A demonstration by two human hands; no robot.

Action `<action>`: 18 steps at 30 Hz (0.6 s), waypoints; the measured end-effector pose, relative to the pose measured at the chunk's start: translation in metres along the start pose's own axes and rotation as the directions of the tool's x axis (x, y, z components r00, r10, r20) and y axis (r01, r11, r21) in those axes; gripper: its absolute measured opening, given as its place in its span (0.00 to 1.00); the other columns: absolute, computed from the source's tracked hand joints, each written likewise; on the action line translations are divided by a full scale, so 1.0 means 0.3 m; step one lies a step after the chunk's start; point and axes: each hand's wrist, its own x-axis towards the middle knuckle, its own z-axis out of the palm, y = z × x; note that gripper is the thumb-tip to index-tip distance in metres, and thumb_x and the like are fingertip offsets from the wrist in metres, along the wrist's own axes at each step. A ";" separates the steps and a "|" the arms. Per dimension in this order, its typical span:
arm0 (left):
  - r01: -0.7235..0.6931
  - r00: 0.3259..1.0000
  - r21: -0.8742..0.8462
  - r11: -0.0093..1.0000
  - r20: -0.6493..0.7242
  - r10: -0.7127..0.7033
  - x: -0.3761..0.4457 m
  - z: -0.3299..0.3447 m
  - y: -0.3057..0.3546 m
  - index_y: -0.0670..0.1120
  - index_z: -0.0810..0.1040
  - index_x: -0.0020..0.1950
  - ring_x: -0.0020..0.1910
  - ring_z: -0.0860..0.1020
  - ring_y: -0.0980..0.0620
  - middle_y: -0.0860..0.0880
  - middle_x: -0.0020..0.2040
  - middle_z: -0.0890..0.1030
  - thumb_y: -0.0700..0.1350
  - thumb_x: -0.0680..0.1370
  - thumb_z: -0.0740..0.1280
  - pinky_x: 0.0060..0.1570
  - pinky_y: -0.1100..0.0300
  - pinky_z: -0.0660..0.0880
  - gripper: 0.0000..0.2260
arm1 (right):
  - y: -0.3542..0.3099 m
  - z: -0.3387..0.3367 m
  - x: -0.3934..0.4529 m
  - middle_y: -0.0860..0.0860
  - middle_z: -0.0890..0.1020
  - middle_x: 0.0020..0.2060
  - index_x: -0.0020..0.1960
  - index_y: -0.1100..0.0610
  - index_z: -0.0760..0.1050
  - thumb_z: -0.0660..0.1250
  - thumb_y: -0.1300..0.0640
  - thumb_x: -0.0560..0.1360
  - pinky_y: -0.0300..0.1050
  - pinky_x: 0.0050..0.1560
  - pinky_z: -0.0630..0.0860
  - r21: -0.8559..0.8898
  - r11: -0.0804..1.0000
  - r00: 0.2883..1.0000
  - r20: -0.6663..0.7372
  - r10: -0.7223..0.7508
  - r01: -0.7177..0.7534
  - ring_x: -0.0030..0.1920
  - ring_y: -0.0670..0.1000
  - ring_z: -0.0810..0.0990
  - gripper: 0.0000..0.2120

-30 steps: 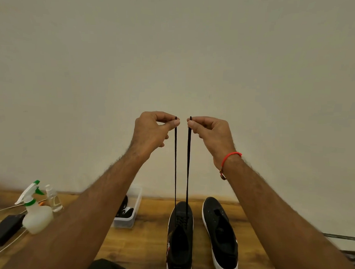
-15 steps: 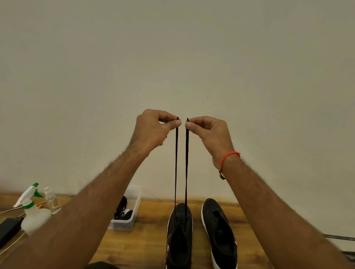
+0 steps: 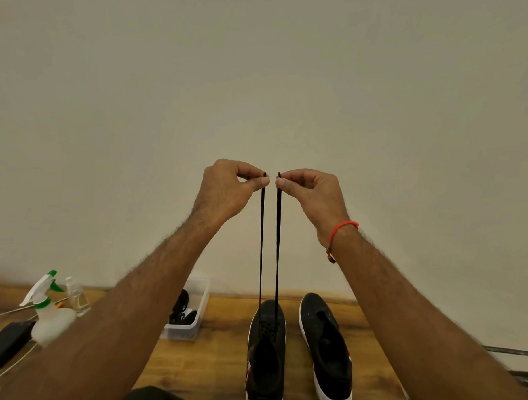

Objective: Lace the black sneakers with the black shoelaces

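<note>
Holding: left hand and right hand each pinch one shoelace tip.
Risk: uneven pull leaves unequal ends on the left sneaker.

No text, label or number can be read anywhere.

Matt black cloth sneakers with white rubbery soles rest on a grainy wooden table.

black sneakers with white soles, black shoelace, red wrist thread, green-and-white spray bottle, brown wooden table.
</note>
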 end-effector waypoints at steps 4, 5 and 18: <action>-0.024 0.999 0.087 0.996 -0.032 0.027 -0.004 0.009 -0.016 0.55 0.87 0.51 0.49 0.81 0.60 0.60 0.49 0.85 0.53 0.76 0.75 0.56 0.53 0.79 0.06 | 0.004 -0.002 -0.006 0.47 0.87 0.44 0.49 0.53 0.85 0.76 0.54 0.73 0.36 0.49 0.75 -0.005 1.000 1.000 -0.007 0.004 -0.004 0.47 0.44 0.85 0.06; -0.030 0.999 0.131 0.991 -0.040 0.035 -0.009 0.014 -0.022 0.56 0.86 0.52 0.47 0.80 0.59 0.60 0.48 0.84 0.54 0.77 0.74 0.54 0.52 0.80 0.06 | 0.008 -0.002 -0.008 0.48 0.87 0.44 0.49 0.52 0.85 0.76 0.54 0.74 0.39 0.50 0.76 -0.004 1.000 1.000 -0.009 0.010 -0.010 0.46 0.46 0.85 0.05; -0.018 0.987 0.129 0.991 0.160 -0.003 -0.106 0.151 -0.228 0.52 0.79 0.58 0.41 0.84 0.56 0.57 0.48 0.86 0.51 0.84 0.65 0.51 0.49 0.82 0.06 | 0.200 0.005 -0.074 0.52 0.82 0.40 0.58 0.51 0.80 0.66 0.54 0.81 0.45 0.35 0.80 -0.030 0.989 0.989 0.033 0.145 -0.144 0.30 0.50 0.73 0.07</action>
